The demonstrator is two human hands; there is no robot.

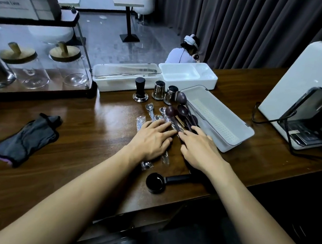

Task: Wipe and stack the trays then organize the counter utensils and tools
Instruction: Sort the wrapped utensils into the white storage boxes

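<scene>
Left grip [151, 138]: fingers straight, lying flat on the wrapped metal spoons [149, 107]. Right grip [198, 147]: fingers extended, tips touching the dark wooden spoons [170, 111]. Both spoon groups lie on the desk [78, 134], just beside the white tray [220, 117].

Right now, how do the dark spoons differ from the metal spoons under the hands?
The dark spoons have large bowls; the metal spoons have small ones. The metal spoons are wrapped in clear plastic, the dark spoons look bare. The left hand rests on the metal spoons, the right hand on the dark ones. Both lie on the counter.
</scene>
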